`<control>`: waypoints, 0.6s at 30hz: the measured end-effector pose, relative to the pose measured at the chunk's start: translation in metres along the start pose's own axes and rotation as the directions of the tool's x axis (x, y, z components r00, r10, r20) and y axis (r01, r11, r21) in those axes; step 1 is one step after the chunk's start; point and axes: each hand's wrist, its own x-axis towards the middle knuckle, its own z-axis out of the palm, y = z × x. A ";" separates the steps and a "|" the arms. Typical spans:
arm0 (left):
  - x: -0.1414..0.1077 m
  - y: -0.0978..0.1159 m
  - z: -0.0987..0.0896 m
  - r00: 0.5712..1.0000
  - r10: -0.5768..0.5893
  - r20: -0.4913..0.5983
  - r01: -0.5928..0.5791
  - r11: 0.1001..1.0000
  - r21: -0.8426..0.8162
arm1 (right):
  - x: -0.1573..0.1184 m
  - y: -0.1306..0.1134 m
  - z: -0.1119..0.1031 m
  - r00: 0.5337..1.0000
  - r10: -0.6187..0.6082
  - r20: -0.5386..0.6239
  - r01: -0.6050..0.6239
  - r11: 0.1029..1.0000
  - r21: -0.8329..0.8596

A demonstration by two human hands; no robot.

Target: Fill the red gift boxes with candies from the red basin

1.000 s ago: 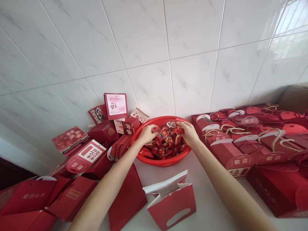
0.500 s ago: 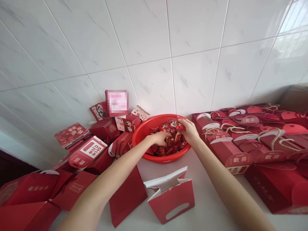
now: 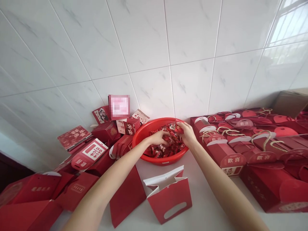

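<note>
A red plastic basket (image 3: pixel 144 128) against the wall holds many small shiny red wrapped sweets (image 3: pixel 166 150). My left hand (image 3: pixel 157 138) is inside it, above the sweets, fingers spread and curved down; nothing shows in its grip. At the basket's right rim my right hand (image 3: pixel 189 133) is closed on a red wrapped sweet (image 3: pixel 177 128); whether it holds more is hidden. In front of the basket an open red paper gift bag (image 3: pixel 169 199) with a white inside and an oval handle slot stands upright. Neither hand touches it.
Rows of red gift boxes (image 3: pixel 223 150) with rope handles stand at the right. Piled red boxes (image 3: pixel 89 157) fill the left, and a flat red box (image 3: pixel 128 195) lies beside the bag. A brown carton (image 3: pixel 286 102) is at the far right. White tiled wall (image 3: pixel 149 38) closes the back.
My left hand has lifted slightly out of the sweets, its fingers spreading. My right hand stays at the right rim with the sweet. The view has shifted slightly.
</note>
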 end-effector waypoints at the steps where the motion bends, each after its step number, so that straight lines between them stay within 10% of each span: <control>1: 0.000 0.000 -0.004 0.998 0.013 -0.061 -0.018 0.995 -0.094 | 0.000 0.000 0.000 1.000 0.003 -0.008 -0.003 1.000 0.016; 9: -0.012 -0.014 -0.022 0.943 -0.140 -0.301 -0.019 0.882 -0.471 | -0.001 -0.004 0.002 0.999 0.027 -0.025 -0.025 0.997 0.068; 18: -0.011 -0.031 -0.021 0.866 -0.351 -0.355 0.265 0.926 -0.270 | 0.001 -0.001 0.000 0.999 0.019 -0.029 -0.018 0.999 0.030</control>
